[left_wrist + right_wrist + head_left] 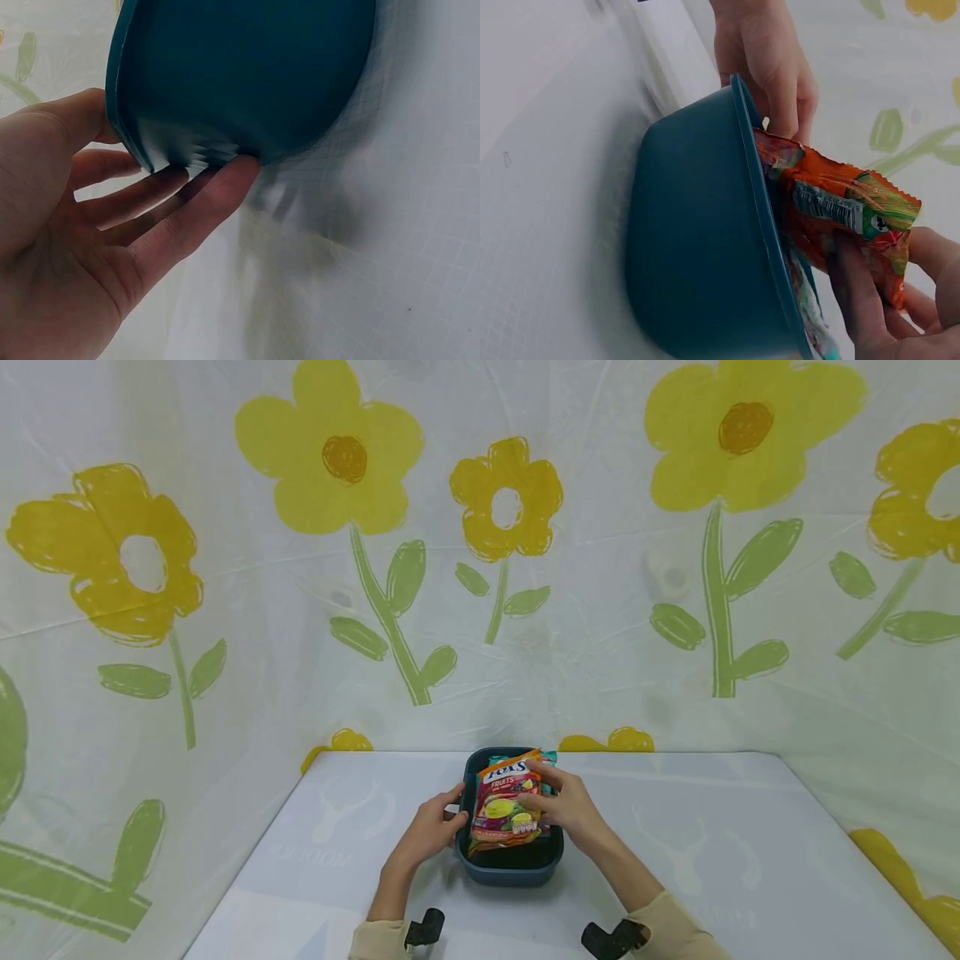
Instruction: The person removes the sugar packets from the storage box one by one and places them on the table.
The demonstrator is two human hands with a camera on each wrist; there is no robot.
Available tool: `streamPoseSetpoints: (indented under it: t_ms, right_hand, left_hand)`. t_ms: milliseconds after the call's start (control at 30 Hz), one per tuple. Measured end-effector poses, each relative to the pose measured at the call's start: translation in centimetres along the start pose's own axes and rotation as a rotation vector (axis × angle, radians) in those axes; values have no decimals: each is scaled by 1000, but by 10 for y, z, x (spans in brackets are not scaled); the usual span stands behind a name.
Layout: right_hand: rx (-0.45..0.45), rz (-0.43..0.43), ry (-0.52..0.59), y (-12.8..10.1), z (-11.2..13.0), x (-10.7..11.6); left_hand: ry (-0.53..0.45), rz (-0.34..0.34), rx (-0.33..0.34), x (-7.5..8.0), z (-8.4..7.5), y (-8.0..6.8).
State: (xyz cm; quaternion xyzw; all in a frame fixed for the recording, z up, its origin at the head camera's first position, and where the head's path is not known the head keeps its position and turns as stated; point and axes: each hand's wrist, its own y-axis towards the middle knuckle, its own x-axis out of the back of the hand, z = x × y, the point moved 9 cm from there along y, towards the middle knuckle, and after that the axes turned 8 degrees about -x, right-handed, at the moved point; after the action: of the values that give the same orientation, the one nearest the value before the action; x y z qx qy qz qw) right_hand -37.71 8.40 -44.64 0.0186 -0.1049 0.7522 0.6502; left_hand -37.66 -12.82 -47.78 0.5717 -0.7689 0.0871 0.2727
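Note:
A dark teal plastic bin point(510, 877) stands on the table, its open top facing up. My left hand point(431, 831) grips its left side; in the left wrist view the thumb lies at the rim and the fingers point(217, 199) reach along the outer wall. An orange and red bag of Fox's fruit candy point(504, 806) is at the bin's mouth, pinched by my right hand point(566, 806). The right wrist view shows the candy bag's barcode side point(829, 206) tilted out over the rim. Beneath it, a second, turquoise packet point(817, 322) is partly hidden inside the bin.
The white table point(675, 852) has faint printed patterns and ends just behind the bin. A white cloth with yellow flowers point(585, 610) hangs behind and at both sides. Black wrist devices point(426, 927) sit at both beige sleeves.

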Motion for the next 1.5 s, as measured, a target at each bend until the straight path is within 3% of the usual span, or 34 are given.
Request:
streamPoseSetpoints:
  t_ms: [367, 1500]
  right_hand:
    - [9, 39, 33, 0, 2, 7]
    - [-29, -1, 113, -9, -21, 56]
  left_hand:
    - [-9, -4, 2, 1, 1, -2]
    - [-51, -3, -43, 0, -1, -3]
